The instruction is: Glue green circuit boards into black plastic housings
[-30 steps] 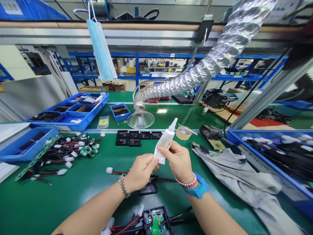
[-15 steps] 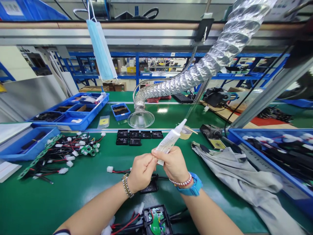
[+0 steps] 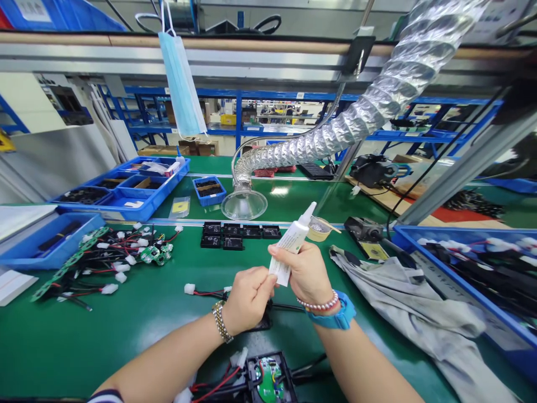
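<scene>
A white glue tube with a pointed nozzle is held above the green bench, its tip slanting up and to the right. My right hand is closed round the tube's body. At the tube's flat lower end, my left hand is closed in a pinch on its edge. Beneath the hands, a black case part with a cable is mostly hidden. Nearer to me lies an open black case holding a green circuit board, with red and black wires running from it.
Several black covers lie beyond my hands, below the fume hood. At left is a pile of wired connectors. A round tin, a grey cloth and a blue bin of cables stand right.
The tube has tilted more upright, and its printed body shows more. My right hand has shifted slightly right and its grip exposes more of the tube's lower end.
</scene>
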Motion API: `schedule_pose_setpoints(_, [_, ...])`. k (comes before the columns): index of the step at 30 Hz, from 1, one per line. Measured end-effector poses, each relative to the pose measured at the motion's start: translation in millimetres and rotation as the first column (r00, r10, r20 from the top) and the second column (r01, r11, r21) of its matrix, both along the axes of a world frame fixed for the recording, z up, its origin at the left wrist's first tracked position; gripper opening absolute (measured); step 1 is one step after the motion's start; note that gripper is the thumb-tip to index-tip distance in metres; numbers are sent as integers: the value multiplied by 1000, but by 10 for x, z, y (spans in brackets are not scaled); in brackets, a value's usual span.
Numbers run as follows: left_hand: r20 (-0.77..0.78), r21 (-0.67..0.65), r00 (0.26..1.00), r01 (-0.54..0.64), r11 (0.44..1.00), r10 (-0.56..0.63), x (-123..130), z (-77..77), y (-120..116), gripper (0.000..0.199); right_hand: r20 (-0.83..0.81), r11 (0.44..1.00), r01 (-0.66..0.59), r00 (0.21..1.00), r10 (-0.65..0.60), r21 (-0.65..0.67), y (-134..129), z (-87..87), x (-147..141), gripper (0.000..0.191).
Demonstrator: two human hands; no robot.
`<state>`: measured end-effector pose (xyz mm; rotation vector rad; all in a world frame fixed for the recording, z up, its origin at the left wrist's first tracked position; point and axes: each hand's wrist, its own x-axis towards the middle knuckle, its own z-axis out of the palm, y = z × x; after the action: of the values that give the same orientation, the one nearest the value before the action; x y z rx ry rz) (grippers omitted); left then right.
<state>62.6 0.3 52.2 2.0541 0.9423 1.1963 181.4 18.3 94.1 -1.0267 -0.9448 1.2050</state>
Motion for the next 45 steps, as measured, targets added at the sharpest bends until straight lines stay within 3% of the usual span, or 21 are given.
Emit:
schedule_pose_setpoints(6, [91,-161,994,70,984,-56,-89,67,51,40,93,988,-152,985,148,32,-66,-81,118,25])
schedule_pose_setpoints(14, [153,-344,978,186,920,-141,-45,57,48,39,99,987,-155,984,151,39,22,-28,333,21])
schedule_pose_setpoints(17, [72,-384,955,292,876,-287,-152,155,147,29,172,963,-269,948,268,-22,35,7,384,21])
schedule_pose_setpoints(19, [107,-410,941,336,848,-321,-238,216,225,26,254,921,-380,885,390,-91,37,23,381,21])
schedule_pose_setpoints(22, [303,-451,923,357,818,-236,-310,234,311,46,332,820,-534,751,571,-206,48,18,340,23])
schedule_pose_setpoints(24, [419,-478,889,391,786,-188,-313,210,343,40,328,762,-596,688,647,-253,66,-14,318,25])
schedule_pose_setpoints(25, [479,-482,865,404,777,-153,-307,197,352,36,302,758,-602,696,652,-250,75,-42,311,27])
schedule_pose_setpoints(28, [697,-429,717,393,813,22,-277,176,357,32,104,856,-507,850,516,-102,74,-170,271,32])
schedule_pose_setpoints(30, [790,-390,600,332,859,127,-244,169,336,34,-19,896,-441,897,442,43,32,-277,180,33])
schedule_pose_setpoints(31, [801,-387,578,306,870,154,-220,162,317,34,-49,898,-429,899,435,101,1,-327,109,34])
schedule_pose_setpoints(33, [763,-411,630,305,859,141,-163,142,270,35,-98,911,-378,913,397,167,-66,-405,-64,39])
schedule_pose_setpoints(37, [567,-438,823,342,832,-40,-117,123,202,36,-306,991,-78,946,109,110,-126,-406,-291,55])
schedule_pose_setpoints(39, [396,-399,913,262,879,-92,-187,124,206,41,-334,996,-72,939,88,60,-128,-346,-228,59])
schedule_pose_setpoints(41, [132,-339,976,210,917,-175,-321,98,215,45,-325,992,-117,937,125,44,-143,-286,-55,59])
schedule_pose_setpoints(43, [-179,-299,943,221,928,-282,-479,15,203,43,-312,992,-119,941,129,51,-181,-256,161,59])
schedule_pose_setpoints(45, [-432,-296,840,213,931,-329,-614,-123,172,35,-290,994,-97,951,108,53,-232,-271,346,58])
